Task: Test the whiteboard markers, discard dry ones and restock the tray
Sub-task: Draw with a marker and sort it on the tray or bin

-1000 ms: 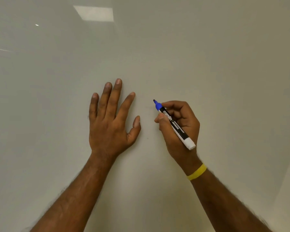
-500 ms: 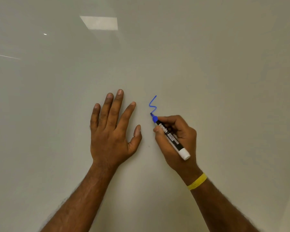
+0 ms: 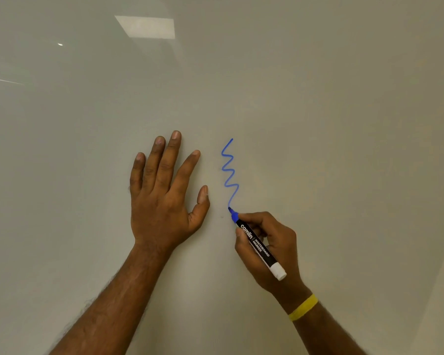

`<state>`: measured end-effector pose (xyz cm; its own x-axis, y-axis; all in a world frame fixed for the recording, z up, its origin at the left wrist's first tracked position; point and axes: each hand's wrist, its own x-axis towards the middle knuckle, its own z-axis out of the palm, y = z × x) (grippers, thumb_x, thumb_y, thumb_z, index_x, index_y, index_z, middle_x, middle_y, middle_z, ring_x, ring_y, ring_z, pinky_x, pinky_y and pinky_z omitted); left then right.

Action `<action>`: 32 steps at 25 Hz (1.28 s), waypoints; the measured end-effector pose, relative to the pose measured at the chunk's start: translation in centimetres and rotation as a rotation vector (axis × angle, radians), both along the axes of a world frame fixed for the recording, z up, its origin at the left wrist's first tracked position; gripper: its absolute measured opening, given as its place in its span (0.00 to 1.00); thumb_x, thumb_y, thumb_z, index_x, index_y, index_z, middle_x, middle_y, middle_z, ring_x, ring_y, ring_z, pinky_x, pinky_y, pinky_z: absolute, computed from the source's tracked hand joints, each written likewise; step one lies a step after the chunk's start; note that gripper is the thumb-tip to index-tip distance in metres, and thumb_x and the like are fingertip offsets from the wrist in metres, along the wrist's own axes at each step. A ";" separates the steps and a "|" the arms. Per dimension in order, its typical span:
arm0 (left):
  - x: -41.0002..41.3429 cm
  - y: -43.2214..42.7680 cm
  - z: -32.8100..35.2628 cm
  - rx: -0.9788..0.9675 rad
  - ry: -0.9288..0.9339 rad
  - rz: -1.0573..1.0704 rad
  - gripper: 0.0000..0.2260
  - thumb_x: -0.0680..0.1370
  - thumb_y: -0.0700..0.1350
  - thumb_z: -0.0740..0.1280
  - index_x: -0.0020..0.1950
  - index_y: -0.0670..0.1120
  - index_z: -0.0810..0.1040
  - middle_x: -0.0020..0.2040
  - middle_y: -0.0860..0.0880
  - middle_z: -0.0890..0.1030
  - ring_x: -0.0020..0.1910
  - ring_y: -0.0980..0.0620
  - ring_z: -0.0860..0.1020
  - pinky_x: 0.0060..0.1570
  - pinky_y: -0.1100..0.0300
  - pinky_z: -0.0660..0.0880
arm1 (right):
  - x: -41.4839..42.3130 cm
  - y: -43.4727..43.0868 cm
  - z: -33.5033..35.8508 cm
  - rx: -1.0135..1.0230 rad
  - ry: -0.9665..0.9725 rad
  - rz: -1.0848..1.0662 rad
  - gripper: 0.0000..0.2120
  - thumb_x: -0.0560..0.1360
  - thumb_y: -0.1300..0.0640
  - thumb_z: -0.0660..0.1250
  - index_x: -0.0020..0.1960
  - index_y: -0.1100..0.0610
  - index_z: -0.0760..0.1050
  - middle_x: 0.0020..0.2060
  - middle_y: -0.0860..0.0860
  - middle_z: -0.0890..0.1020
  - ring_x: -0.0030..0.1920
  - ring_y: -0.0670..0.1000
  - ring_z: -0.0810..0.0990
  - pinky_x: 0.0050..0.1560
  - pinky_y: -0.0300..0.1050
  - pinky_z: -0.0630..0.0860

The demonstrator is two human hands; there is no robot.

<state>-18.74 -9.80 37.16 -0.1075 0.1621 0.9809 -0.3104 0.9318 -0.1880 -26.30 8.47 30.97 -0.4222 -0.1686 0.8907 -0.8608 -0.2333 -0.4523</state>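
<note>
Nearest, round the right wrist, a yellow band [image 3: 303,307]. Just beyond it, the right hand [image 3: 280,247], thumb and fingers curled round a whiteboard marker [image 3: 260,249] in a writing grip. Black barrel with white lettering, slanted, with the white end near and to the right and the blue tip far and to the left. Tip touching the whiteboard [image 3: 344,124] at the near end of a blue zigzag line [image 3: 230,172].

To the left, at about the same depth and a little farther, the left hand [image 3: 162,201], spread flat against the board, palm down, fingers straight and slightly fanned, thumb out to the right, holding nothing. Thumb near the zigzag but apart from it.

Farther on, the zigzag running away from the tip in several bends, solid blue along its whole length, ending just beyond the level of the left fingertips. Farthest, up and to the left on the glossy board, a pale rectangular reflection [image 3: 146,26].
</note>
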 end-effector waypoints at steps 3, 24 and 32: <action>-0.1 0.0 -0.2 0.003 0.004 -0.002 0.24 0.78 0.54 0.64 0.73 0.48 0.72 0.78 0.43 0.64 0.79 0.44 0.60 0.76 0.42 0.57 | -0.2 0.5 -1.5 -0.069 -0.129 0.010 0.09 0.72 0.61 0.71 0.50 0.52 0.80 0.40 0.44 0.83 0.36 0.42 0.81 0.39 0.30 0.75; 0.1 0.2 -0.6 -0.001 0.020 -0.004 0.24 0.78 0.53 0.64 0.72 0.47 0.73 0.78 0.43 0.65 0.78 0.43 0.62 0.75 0.43 0.58 | -1.8 0.1 8.0 -0.203 -0.094 0.142 0.10 0.72 0.63 0.71 0.51 0.52 0.81 0.41 0.50 0.85 0.41 0.54 0.84 0.44 0.40 0.80; 0.1 0.2 -0.8 0.005 0.027 0.003 0.23 0.78 0.53 0.63 0.72 0.47 0.73 0.78 0.43 0.65 0.78 0.44 0.61 0.76 0.43 0.58 | -2.1 1.0 5.3 -0.184 -0.126 0.088 0.11 0.72 0.63 0.71 0.51 0.50 0.81 0.41 0.49 0.85 0.40 0.52 0.84 0.44 0.40 0.81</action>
<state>-18.64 -9.63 36.40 -0.0813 0.1572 0.9842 -0.3185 0.9316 -0.1751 -28.37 9.47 36.31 -0.5232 -0.0497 0.8507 -0.7728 -0.3931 -0.4983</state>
